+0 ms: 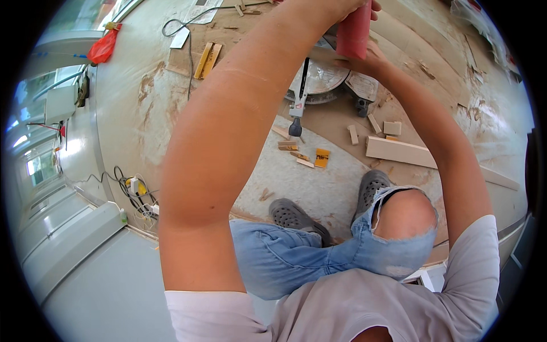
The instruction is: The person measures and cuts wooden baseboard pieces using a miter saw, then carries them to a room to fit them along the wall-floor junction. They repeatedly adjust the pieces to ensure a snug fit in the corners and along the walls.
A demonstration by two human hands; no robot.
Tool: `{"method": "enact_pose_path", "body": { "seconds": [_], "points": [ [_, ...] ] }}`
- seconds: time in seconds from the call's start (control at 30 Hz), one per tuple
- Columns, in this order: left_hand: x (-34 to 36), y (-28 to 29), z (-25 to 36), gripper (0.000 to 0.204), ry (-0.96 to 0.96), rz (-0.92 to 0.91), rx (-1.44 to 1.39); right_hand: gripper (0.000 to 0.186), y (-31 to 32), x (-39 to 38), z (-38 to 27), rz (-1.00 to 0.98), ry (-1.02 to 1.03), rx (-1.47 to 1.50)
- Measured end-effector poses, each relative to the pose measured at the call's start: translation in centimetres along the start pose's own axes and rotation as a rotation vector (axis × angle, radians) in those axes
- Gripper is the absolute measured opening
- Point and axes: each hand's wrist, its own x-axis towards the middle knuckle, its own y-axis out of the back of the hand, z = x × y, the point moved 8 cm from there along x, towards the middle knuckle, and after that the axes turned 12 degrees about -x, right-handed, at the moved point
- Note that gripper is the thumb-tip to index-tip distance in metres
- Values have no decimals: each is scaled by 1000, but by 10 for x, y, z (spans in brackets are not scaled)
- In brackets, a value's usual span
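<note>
A miter saw [322,85] stands on the floor ahead of me, with its round metal base and a black-knobbed arm toward me. A red cylinder-shaped part [353,35] rises over it. My left hand [354,5], at the top edge of the head view, is closed around the upper end of that red part; some fingers show past its right side. Lower down, my right hand [369,60] reaches over the saw base, close to the cutting area. The red part covers much of its fingers, so whether they grip anything is hidden.
Small wood offcuts [322,158] lie between the saw and my shoes [299,219]. To the right is a long pale board [400,152] with short blocks beside it. Wood strips [208,60] and a black cable [190,62] lie at the upper left. Sawdust covers the floor.
</note>
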Motion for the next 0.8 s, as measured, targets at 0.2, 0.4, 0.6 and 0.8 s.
{"method": "enact_pose_path", "body": {
  "seconds": [0.2, 0.4, 0.6, 0.8],
  "points": [
    [-8, -2, 3, 42, 23, 20, 136, 33, 6, -1, 0, 120, 28, 93],
    [-3, 16, -30, 43, -368, 91, 473, 29, 14, -3, -8, 204, 70, 10],
    [-67, 14, -56, 35, 1, 69, 216, 29, 3, 2, 2, -219, -79, 97],
    [-106, 25, -93, 50, -227, 48, 384, 32, 10, 3, -7, -216, -30, 96]
  ]
}}
